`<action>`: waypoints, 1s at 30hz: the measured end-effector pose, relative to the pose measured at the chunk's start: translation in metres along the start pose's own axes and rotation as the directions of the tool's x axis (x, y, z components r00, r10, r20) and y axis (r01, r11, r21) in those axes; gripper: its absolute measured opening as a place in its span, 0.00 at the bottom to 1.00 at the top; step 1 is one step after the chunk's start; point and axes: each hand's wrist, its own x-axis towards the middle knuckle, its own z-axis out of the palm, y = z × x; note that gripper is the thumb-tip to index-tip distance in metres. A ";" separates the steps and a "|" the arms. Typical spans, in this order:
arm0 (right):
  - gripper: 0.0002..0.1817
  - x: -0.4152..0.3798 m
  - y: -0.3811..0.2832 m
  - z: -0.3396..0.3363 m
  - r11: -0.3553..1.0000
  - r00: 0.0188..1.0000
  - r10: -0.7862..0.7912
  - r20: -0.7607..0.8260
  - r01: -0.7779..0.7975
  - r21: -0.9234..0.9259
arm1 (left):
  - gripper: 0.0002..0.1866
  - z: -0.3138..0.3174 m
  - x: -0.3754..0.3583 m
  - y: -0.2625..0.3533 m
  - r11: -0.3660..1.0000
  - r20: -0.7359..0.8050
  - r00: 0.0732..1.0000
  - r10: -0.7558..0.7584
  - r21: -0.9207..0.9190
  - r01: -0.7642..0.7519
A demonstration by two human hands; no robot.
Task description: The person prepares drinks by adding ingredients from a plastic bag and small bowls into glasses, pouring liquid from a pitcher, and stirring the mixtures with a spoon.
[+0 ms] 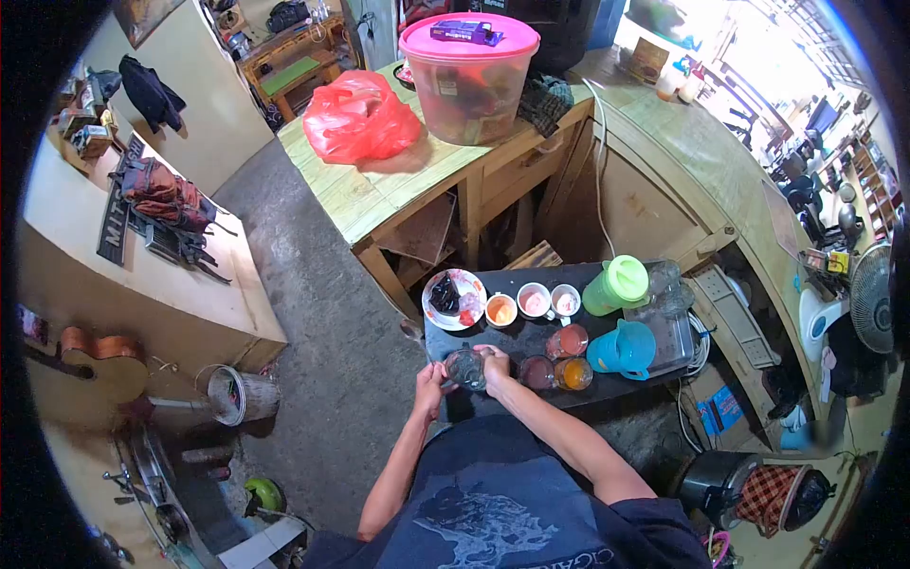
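A clear glass mug (pixel 465 368) is between my hands at the near left end of the low dark table (pixel 512 280). My left hand (pixel 431 387) is closed at its left side, and my right hand (pixel 493 367) wraps its right side. Beside my right hand stand glasses of dark reddish drink (pixel 537 372), orange drink (pixel 573 374) and pink drink (pixel 569 340). Farther back are a cup with orange contents (pixel 500 310), two white cups with pinkish contents (pixel 535 302), and a plate (pixel 439 318) bearing a black plastic bag (pixel 444 296).
A green lidded pitcher (pixel 614 286) and a blue pitcher (pixel 622 350) stand at the table's right. Behind, a wooden counter (pixel 351 204) holds a red plastic bag (pixel 358 119) and a pink-lidded tub (pixel 471 90). A white bin (pixel 242 395) stands on the floor at left.
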 end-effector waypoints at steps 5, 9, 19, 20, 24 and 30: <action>0.11 0.016 0.007 0.004 0.997 0.996 0.077 0.040 -0.076 -0.027 | 0.14 -0.007 0.008 -0.017 1.000 -0.041 0.999 -0.005 0.015 0.006; 0.13 0.028 0.013 -0.002 0.994 0.993 0.108 0.045 -0.108 -0.007 | 0.14 -0.008 0.016 -0.032 1.000 -0.036 0.999 -0.007 0.007 0.007; 0.25 -0.010 -0.044 -0.014 0.979 0.992 0.122 0.044 -0.127 0.161 | 0.15 0.000 0.013 -0.028 0.985 0.113 0.990 0.089 0.141 -0.105; 0.26 -0.018 -0.054 -0.015 0.976 0.990 0.117 0.072 -0.129 0.177 | 0.15 0.001 0.013 -0.028 0.987 0.102 0.992 0.067 0.140 -0.081; 0.25 -0.031 -0.067 -0.020 0.999 0.988 0.005 0.154 -0.010 0.038 | 0.15 0.002 0.013 -0.029 0.986 0.171 0.981 0.097 0.119 -0.118; 0.19 -0.043 -0.084 -0.027 0.823 0.877 -0.427 0.220 0.478 -0.306 | 0.18 0.003 0.015 -0.025 0.922 0.071 0.974 0.213 0.316 -0.225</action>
